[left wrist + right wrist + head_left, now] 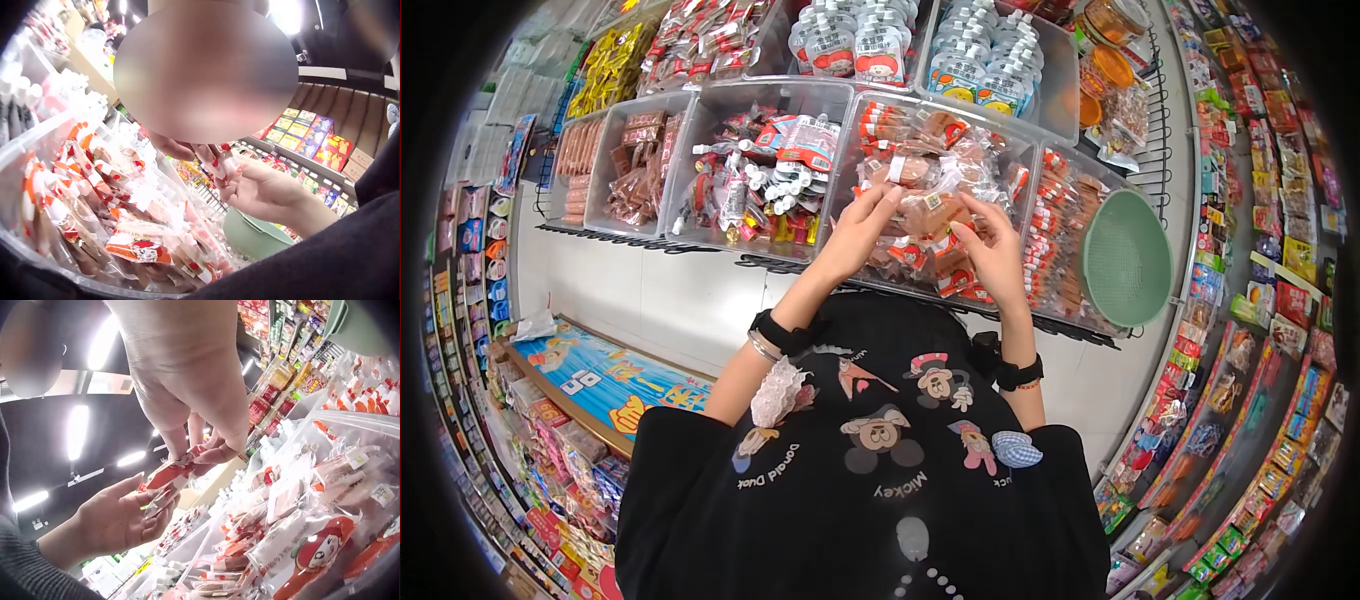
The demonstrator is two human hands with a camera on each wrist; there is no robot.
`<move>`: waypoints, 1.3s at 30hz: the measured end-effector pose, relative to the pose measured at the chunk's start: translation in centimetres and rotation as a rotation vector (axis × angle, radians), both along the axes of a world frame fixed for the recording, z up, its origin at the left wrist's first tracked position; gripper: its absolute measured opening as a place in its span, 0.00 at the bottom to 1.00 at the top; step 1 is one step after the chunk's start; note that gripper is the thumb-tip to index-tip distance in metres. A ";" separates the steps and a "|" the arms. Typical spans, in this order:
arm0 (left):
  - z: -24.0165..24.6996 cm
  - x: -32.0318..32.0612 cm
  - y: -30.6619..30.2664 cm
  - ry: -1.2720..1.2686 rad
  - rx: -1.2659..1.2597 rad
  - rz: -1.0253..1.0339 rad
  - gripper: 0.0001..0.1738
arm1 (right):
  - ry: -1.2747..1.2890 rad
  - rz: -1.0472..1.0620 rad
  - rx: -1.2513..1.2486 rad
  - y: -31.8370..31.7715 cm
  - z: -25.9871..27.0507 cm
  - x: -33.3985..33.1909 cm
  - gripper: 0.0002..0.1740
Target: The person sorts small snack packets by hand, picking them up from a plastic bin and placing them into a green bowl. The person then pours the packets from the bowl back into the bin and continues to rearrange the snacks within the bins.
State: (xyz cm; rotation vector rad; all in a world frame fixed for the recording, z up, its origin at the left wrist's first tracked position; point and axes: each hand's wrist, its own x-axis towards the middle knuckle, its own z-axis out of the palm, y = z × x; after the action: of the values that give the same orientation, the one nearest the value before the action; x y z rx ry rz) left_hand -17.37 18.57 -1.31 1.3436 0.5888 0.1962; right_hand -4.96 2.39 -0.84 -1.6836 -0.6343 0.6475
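Over a clear plastic bin (852,130) of wrapped snacks, both hands hold one snack packet (930,213), clear with red print and brownish contents. My left hand (862,228) grips its left end; in the right wrist view, that hand's fingers (153,515) curl under the packet (164,482). At the other end, my right hand (995,252) pinches the wrapper between thumb and fingers, seen from above in the right wrist view. Similar packets (140,240) with a cartoon face on an orange-red band lie heaped below the hands.
A green plastic basket (1125,258) leans at the right on a bin of similar packets (1055,230). To the left stand bins of pouches (785,150) and brown snacks (635,165). White-capped pouches (880,45) fill the back bins. Stocked shelves (1280,200) line the right side.
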 end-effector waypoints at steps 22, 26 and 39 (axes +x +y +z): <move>2.8 0.1 -0.8 -0.032 0.107 -0.213 0.31 | -0.334 0.070 -0.007 1.5 1.5 -0.2 0.11; 1.8 -0.3 0.7 0.003 0.112 -0.040 0.30 | -0.263 -0.086 -0.175 -0.9 2.2 1.8 0.11; 0.7 -1.8 2.6 -0.022 0.045 0.067 0.25 | -0.684 0.174 -0.719 -2.2 -3.7 -3.2 0.33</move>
State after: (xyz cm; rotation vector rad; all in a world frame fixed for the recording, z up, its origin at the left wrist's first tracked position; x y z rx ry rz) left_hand -19.20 21.18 -0.61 1.3651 0.6142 0.2796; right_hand -8.16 0.23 -4.56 -2.5828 -1.1257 0.4262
